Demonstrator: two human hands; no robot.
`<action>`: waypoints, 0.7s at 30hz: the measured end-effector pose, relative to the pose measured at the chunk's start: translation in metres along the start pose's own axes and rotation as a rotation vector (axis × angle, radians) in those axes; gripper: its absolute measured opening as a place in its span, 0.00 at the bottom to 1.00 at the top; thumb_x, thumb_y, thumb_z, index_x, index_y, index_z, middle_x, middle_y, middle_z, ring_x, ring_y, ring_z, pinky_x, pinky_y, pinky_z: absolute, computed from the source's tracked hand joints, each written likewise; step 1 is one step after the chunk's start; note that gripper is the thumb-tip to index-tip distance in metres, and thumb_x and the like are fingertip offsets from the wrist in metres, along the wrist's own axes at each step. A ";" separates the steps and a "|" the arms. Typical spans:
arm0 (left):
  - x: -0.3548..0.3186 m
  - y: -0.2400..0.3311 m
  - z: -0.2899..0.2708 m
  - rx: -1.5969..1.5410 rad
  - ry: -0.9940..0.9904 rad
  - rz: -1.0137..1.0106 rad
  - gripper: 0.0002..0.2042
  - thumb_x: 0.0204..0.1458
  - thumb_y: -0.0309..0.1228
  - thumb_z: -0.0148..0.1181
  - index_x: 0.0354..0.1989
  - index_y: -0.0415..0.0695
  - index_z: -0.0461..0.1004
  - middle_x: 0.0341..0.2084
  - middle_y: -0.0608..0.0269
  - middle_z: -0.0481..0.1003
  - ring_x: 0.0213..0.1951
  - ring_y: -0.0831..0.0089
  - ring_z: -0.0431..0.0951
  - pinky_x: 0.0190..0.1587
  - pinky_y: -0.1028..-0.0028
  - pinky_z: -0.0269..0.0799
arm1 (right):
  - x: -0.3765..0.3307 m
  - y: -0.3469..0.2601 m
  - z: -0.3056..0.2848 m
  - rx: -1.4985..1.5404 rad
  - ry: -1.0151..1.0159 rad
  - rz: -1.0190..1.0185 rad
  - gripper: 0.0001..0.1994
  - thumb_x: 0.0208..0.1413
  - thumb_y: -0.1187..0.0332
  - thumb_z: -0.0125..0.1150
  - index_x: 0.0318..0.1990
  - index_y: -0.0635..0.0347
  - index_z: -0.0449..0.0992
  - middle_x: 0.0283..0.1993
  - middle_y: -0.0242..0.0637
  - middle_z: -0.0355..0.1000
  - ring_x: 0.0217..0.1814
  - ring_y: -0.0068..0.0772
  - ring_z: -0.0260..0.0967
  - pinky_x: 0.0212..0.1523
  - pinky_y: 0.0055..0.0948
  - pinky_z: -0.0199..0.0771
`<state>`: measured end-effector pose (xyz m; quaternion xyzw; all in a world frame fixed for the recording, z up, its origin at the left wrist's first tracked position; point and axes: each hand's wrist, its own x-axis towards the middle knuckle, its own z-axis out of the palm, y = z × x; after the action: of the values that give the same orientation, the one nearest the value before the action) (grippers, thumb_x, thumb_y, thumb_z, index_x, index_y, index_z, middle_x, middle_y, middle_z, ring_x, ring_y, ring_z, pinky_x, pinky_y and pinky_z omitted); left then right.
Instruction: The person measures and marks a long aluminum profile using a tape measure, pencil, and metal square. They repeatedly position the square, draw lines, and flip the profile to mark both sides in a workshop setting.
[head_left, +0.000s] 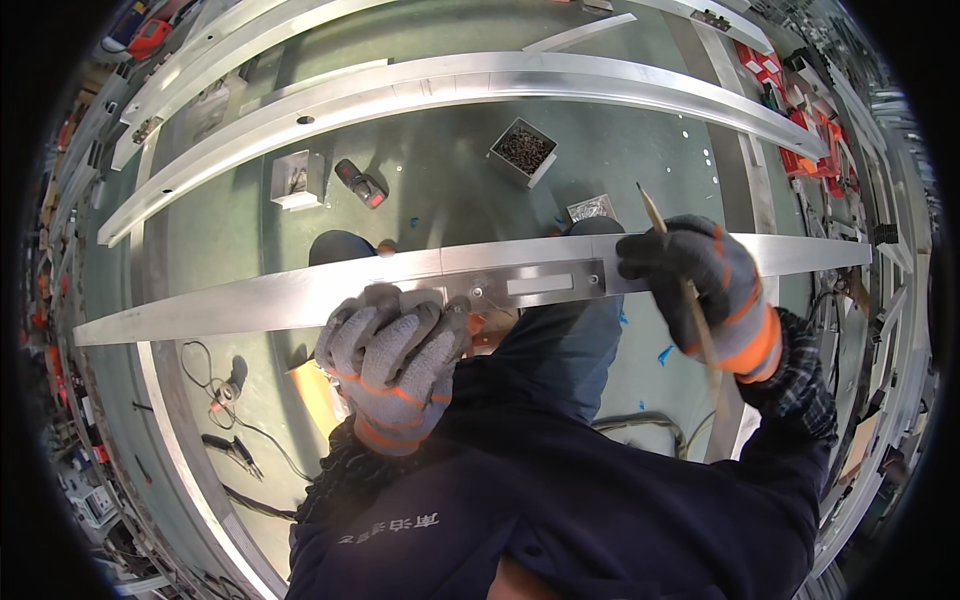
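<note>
A long aluminium bar (250, 295) lies crosswise in front of me above my knees. Against its near face sits a flat steel plate (553, 297) with a long slot and small round holes. My left hand (395, 350), in a grey glove with orange bands, is closed over the plate's left end and the bar's edge; its fingertips are partly hidden. My right hand (690, 290), gloved alike, grips a slim wooden pencil (652, 208) above the bar, right of the plate. The pencil's pointed end rises away from the bar, and its other end passes beneath the palm.
Beyond the bar are an open box of screws (524, 150), a white box (297, 180), a cordless drill (360, 184) and a small tray of metal parts (592, 208). Another long aluminium profile (400, 92) spans the far side. Pliers (232, 452) and cables lie at lower left.
</note>
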<state>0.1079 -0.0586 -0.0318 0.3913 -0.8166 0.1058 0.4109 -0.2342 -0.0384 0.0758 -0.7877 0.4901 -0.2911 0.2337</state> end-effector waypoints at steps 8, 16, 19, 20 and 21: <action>-0.007 0.007 -0.007 -0.017 0.007 0.023 0.11 0.44 0.38 0.80 0.38 0.68 0.93 0.43 0.85 0.78 0.51 0.70 0.77 0.50 0.60 0.77 | -0.016 0.009 0.023 -0.340 0.050 -0.130 0.32 0.38 0.59 0.89 0.53 0.59 0.84 0.58 0.46 0.83 0.64 0.59 0.78 0.63 0.55 0.78; -0.004 0.007 -0.015 -0.076 -0.070 0.012 0.14 0.43 0.37 0.82 0.41 0.66 0.93 0.45 0.84 0.79 0.53 0.66 0.77 0.53 0.61 0.79 | -0.019 0.016 0.029 -0.435 0.037 -0.180 0.29 0.37 0.56 0.87 0.50 0.55 0.86 0.63 0.48 0.82 0.71 0.69 0.74 0.68 0.64 0.78; -0.007 0.008 -0.016 -0.131 -0.047 -0.039 0.17 0.42 0.35 0.84 0.43 0.65 0.92 0.45 0.82 0.80 0.52 0.64 0.77 0.53 0.61 0.80 | -0.018 0.013 0.033 -0.455 0.042 -0.234 0.27 0.35 0.59 0.86 0.47 0.55 0.87 0.63 0.52 0.80 0.71 0.74 0.74 0.67 0.65 0.79; -0.007 0.005 -0.013 -0.138 -0.022 0.000 0.16 0.41 0.34 0.84 0.41 0.65 0.92 0.45 0.80 0.82 0.52 0.62 0.77 0.52 0.62 0.80 | -0.020 0.014 0.035 -0.473 0.059 -0.258 0.27 0.33 0.60 0.85 0.46 0.55 0.87 0.62 0.53 0.81 0.70 0.74 0.75 0.66 0.65 0.80; -0.008 0.004 -0.014 -0.177 -0.054 -0.026 0.15 0.41 0.35 0.84 0.39 0.65 0.92 0.45 0.80 0.84 0.52 0.63 0.78 0.53 0.62 0.79 | -0.019 0.015 0.037 -0.488 0.076 -0.288 0.28 0.31 0.61 0.84 0.46 0.55 0.87 0.61 0.53 0.81 0.69 0.73 0.76 0.66 0.65 0.81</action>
<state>0.1158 -0.0442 -0.0286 0.3667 -0.8285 0.0172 0.4229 -0.2250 -0.0239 0.0348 -0.8707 0.4371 -0.2241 -0.0252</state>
